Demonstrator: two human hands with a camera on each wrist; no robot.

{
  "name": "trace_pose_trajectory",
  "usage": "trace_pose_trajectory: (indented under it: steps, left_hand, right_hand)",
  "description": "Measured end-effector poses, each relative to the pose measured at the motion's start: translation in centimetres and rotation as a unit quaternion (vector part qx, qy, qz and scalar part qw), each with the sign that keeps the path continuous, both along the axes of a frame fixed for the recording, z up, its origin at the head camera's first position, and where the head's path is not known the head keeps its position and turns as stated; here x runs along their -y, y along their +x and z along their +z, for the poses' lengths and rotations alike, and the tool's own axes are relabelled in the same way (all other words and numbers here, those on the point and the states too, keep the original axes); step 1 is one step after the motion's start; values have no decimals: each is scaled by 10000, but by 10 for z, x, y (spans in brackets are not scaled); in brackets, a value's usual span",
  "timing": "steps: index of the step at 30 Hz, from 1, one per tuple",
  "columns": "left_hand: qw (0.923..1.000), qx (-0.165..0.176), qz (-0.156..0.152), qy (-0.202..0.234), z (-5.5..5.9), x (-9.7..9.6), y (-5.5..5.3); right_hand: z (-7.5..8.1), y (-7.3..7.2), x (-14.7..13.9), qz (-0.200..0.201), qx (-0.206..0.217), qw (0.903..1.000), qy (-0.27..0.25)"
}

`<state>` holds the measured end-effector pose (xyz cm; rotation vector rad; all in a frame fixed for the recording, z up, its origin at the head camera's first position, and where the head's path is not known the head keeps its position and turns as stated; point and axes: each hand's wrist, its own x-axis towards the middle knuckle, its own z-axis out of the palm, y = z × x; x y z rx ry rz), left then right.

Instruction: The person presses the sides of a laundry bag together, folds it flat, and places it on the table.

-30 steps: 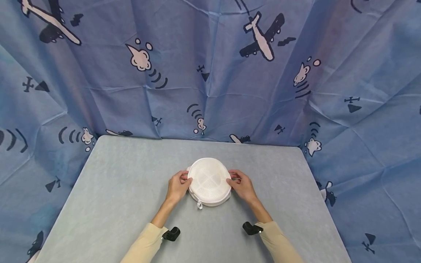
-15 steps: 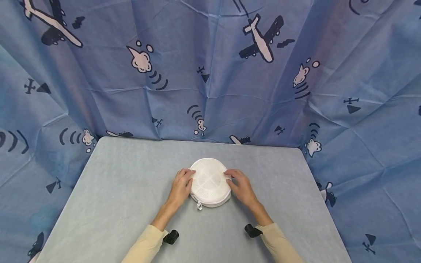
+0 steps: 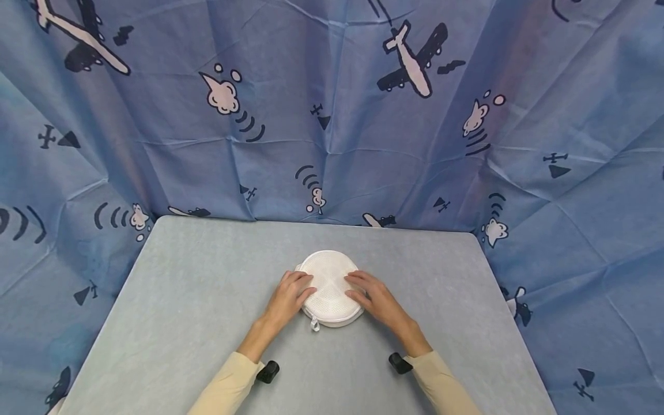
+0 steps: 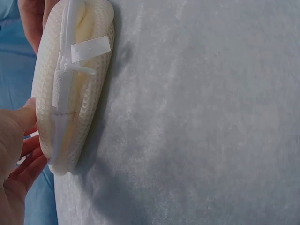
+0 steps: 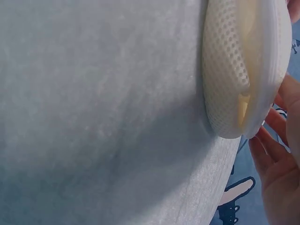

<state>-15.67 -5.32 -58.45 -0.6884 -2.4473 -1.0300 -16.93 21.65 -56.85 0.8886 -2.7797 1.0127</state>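
A round white mesh laundry bag (image 3: 329,300) lies flat on the table in the head view. My left hand (image 3: 288,298) rests on its left side with fingertips on the top. On the opposite side my right hand (image 3: 378,298) touches the top the same way, fingers loosely bent and not gripping. The left wrist view shows a zipper along the edge, with a white zipper pull (image 4: 77,67) and a fabric loop (image 4: 90,48). In the right wrist view, the mesh side (image 5: 225,84) bulges below the zipped rim, with pale yellow lining showing between. What is inside is hidden.
A pale grey table (image 3: 207,276) carries the bag near its middle. Blue curtains (image 3: 280,115) printed with planes hang behind and along both sides. A black wrist camera (image 3: 268,372) sits at the left cuff, another black camera (image 3: 400,363) at the right.
Both hands have let go of the bag's edges, which they pinched at left and right. Their fingers have come up and inward onto its top. The bag has stayed nearly in place.
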Motion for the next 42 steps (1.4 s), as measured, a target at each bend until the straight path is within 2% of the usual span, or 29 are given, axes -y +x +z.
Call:
trace_pose_trajectory:
  steps: [6,9,18,23,26,35,42]
  left_hand:
    - [9997,-177,-15,-146,-4,-2,-2]
    - [9996,-208,-40,-169,-6,-3,-2]
    - [9997,-187,-103,-86,-12,-3,-2]
    - [9999,-120,-105,-49,-12,-3,-2]
    - [9998,-110,-140,-78,-13,-3,-2]
    - [9989,-365,-112,-263,-21,-2,-2]
    - [9989,-259,-102,-384,-18,-2,0]
  right_hand:
    - [-4,2,1,78,-401,9991,140]
    - [-7,3,1,12,-458,9987,207]
    - [-8,5,2,-73,-27,9998,193]
    - [-6,4,3,-98,53,9996,267]
    - [-5,3,3,-79,70,9995,287]
    - [-6,3,7,-44,-88,9994,335]
    - [-8,4,2,-51,19,9998,198]
